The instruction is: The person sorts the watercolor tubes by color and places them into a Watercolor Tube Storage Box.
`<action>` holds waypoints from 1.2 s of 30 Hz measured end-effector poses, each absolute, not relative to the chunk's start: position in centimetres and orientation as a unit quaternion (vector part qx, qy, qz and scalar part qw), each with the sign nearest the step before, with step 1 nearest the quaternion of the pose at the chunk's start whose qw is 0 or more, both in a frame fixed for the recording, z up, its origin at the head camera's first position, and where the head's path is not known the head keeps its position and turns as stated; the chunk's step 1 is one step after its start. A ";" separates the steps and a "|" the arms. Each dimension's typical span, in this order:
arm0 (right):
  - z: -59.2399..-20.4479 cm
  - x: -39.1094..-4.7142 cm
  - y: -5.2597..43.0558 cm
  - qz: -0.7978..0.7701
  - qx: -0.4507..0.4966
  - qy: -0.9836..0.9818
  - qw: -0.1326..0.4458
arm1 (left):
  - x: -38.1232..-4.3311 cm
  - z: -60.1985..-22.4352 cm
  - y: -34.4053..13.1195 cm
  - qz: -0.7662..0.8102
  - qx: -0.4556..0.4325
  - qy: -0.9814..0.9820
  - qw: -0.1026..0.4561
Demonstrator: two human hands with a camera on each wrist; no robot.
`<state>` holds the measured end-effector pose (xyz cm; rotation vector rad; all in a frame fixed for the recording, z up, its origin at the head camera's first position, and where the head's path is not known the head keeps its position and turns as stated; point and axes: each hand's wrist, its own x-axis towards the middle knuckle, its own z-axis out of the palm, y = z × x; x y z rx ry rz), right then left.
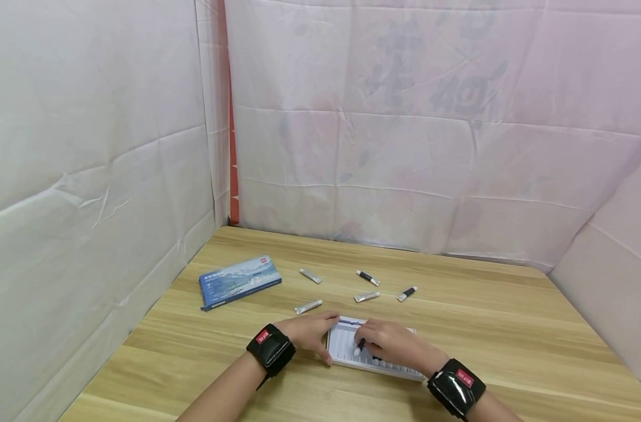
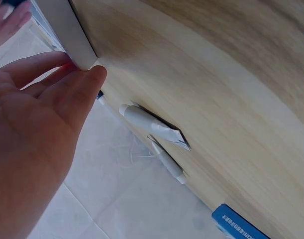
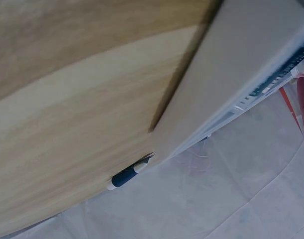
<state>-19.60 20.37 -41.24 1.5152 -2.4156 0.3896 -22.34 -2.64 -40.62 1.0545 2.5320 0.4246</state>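
Observation:
A shallow white tray (image 1: 343,344) with narrow slots lies near the front of the table. My left hand (image 1: 311,333) holds its left end, thumb at the front corner and fingers at the back; in the left wrist view its fingertips (image 2: 98,74) touch the tray's wall (image 2: 67,30). Over the slots, my right hand (image 1: 393,341) pinches a small dark paint tube (image 1: 362,344) with a white cap, pointing down to the left. The fingers hide part of that tube. More dark tubes (image 3: 286,67) show inside the tray in the right wrist view.
Beyond the tray lie several loose paint tubes: grey ones (image 1: 308,306) to the left, a silver one (image 1: 366,297) in the middle, dark ones (image 1: 407,293) to the right. A blue paint box (image 1: 240,282) lies at the left. White sheets (image 1: 352,146) hang around the table.

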 end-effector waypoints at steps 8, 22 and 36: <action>-41.3 -19.6 20.7 0.134 0.514 -0.842 0.100 | -22.3 -40.6 -2.7 0.151 0.375 0.896 0.182; -40.9 -19.4 21.2 0.154 0.505 -0.848 0.032 | -22.3 -40.7 -2.7 0.150 0.376 0.896 0.182; -40.9 -19.1 21.7 0.153 0.475 -0.866 -0.017 | -22.4 -40.8 -2.7 0.146 0.380 0.895 0.180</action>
